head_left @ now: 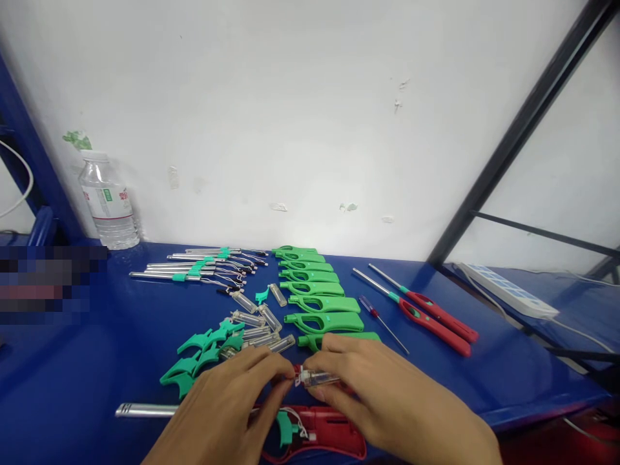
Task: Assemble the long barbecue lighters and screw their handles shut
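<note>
Red shell: the open handle half (341, 429) lies hollow side up at the near part of the worktop (97, 361), below both hands, a green trigger (287, 428) and white wires (303, 426) inside it.
Silver tube: this one (148, 410) lies left of the shell, partly covered by the left hand.
Left hand: thumb and forefinger of this hand (232, 394) close in a narrow pinch at the small red-and-white piece (298, 374) on the end of the clear tank.
Right hand: this hand (387, 394) holds the clear tank (318, 378) between thumb and fingers, just above the shell; the tank lies nearly level, its fitted end towards the left hand.
Loose triggers: a green pile (208, 355) just beyond the left hand.
Spare tanks: clear ones (270, 318) scattered beyond the hands, beside that pile.
Green handles: a column (334, 321) from just beyond the right hand to the far edge.
Screwdriver: it (382, 323) lies slantwise right of the column.
Red lighters: two (436, 326), side by side, towards the right edge.
Wired tubes: silver ones (186, 268) with green clips, near the far edge, left of the column.
Power strip: white (508, 290), beyond the right edge.
Water bottle: upright (110, 203) at the far left, by the wall (300, 116).
</note>
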Demonstrator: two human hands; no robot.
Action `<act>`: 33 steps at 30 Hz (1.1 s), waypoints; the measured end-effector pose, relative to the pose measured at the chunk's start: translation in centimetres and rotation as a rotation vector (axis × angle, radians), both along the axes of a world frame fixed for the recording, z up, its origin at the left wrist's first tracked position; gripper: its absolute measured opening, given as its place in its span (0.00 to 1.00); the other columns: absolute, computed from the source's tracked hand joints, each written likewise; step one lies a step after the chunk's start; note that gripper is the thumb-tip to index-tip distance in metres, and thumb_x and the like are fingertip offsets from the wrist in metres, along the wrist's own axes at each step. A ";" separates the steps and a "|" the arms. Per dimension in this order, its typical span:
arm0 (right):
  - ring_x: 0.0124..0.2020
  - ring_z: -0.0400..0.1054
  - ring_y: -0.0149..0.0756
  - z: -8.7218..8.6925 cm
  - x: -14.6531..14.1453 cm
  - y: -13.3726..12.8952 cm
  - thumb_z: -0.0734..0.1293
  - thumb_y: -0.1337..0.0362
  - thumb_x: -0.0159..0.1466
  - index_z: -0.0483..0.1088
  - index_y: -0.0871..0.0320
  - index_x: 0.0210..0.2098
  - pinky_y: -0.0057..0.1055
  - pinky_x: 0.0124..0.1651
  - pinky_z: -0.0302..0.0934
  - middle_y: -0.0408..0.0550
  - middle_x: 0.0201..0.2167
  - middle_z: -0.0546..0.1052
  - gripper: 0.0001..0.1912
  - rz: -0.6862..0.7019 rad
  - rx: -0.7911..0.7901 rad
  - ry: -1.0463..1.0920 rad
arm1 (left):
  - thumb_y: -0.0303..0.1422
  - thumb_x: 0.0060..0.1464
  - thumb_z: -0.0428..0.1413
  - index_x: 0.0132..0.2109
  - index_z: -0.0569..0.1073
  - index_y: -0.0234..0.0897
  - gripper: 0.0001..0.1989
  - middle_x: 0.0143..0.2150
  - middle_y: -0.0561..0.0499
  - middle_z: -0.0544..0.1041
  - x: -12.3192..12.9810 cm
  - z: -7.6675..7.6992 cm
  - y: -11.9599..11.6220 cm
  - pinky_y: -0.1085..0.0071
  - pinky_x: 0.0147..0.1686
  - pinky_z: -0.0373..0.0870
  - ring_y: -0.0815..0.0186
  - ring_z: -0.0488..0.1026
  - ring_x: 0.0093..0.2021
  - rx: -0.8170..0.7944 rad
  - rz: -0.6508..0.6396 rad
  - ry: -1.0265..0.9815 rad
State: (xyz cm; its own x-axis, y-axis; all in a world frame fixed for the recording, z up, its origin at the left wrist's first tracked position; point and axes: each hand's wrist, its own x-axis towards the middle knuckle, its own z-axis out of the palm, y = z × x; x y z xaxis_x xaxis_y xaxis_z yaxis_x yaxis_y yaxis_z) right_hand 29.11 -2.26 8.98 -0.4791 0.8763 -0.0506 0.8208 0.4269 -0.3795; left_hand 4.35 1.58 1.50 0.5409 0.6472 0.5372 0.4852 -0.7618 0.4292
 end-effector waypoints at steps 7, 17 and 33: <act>0.47 0.78 0.41 0.2 -0.3 0.1 0.69 0.63 0.83 0.82 0.50 0.52 0.37 0.47 0.59 0.41 0.45 0.81 0.07 -0.007 -0.004 -0.021 | 0.29 0.76 0.54 0.50 0.79 0.53 0.12 0.44 0.60 0.86 -0.1 -0.1 0.1 0.72 0.40 0.79 0.65 0.87 0.42 0.005 -0.021 0.021; 0.44 0.78 0.40 0.8 -1.0 -0.2 0.70 0.65 0.81 0.82 0.52 0.46 0.35 0.45 0.58 0.42 0.44 0.82 0.07 -0.014 -0.013 -0.044 | 0.23 0.71 0.51 0.49 0.80 0.48 0.16 0.45 0.54 0.86 -0.1 -0.3 -0.2 0.73 0.42 0.81 0.62 0.86 0.43 0.181 -0.005 0.154; 0.46 0.81 0.40 0.7 -1.2 0.0 0.74 0.66 0.78 0.82 0.51 0.45 0.33 0.44 0.59 0.40 0.44 0.87 0.04 0.023 0.009 -0.006 | 0.20 0.69 0.47 0.44 0.80 0.46 0.20 0.39 0.55 0.86 0.4 0.5 -0.2 0.72 0.36 0.83 0.60 0.87 0.37 0.276 0.014 0.183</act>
State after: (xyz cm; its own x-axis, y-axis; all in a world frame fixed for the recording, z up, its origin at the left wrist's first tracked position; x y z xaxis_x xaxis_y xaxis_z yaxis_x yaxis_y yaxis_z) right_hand 27.90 -2.21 9.63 -0.4991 0.8654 -0.0453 0.8128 0.4493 -0.3708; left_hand 4.71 1.41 2.01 0.6366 0.4986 0.5883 0.5464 -0.8300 0.1121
